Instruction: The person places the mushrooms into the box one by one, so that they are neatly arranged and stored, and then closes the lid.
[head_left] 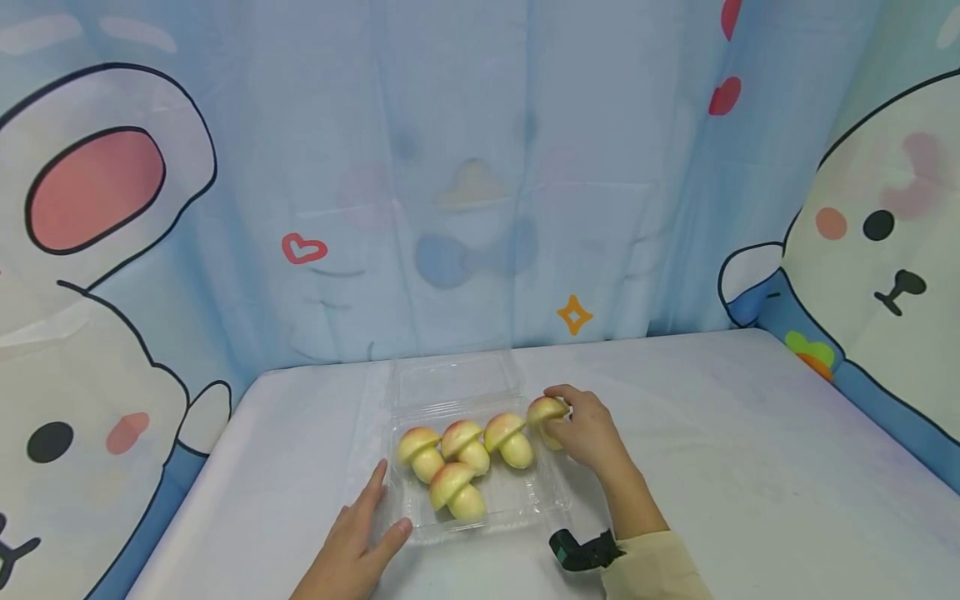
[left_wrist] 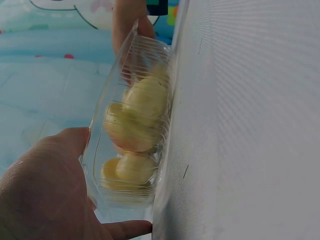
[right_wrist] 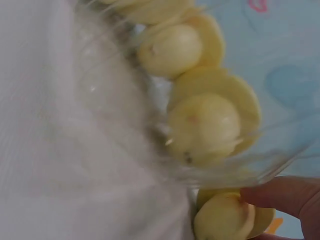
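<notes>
A clear plastic clamshell box point(head_left: 517, 500) lies on the table with its lid point(head_left: 453, 379) folded back. Several yellow toy mushrooms with reddish caps sit in it, among them a front mushroom point(head_left: 457, 492) and one toward the right point(head_left: 510, 439). With thumb and fingers, my right hand point(head_left: 588, 429) grips another mushroom point(head_left: 547, 410) at the box's right side; the right wrist view places this mushroom point(right_wrist: 225, 217) just outside the clear wall. My left hand point(head_left: 352, 533) rests at the box's front left corner, fingers extended, thumb at the rim in the left wrist view.
A white cloth covers the table point(head_left: 750, 467). Behind it hangs a light blue curtain point(head_left: 585, 150) printed with cartoon animals. A black wrist camera point(head_left: 585, 550) sits by the right sleeve point(head_left: 652, 567), close to the box's front right corner.
</notes>
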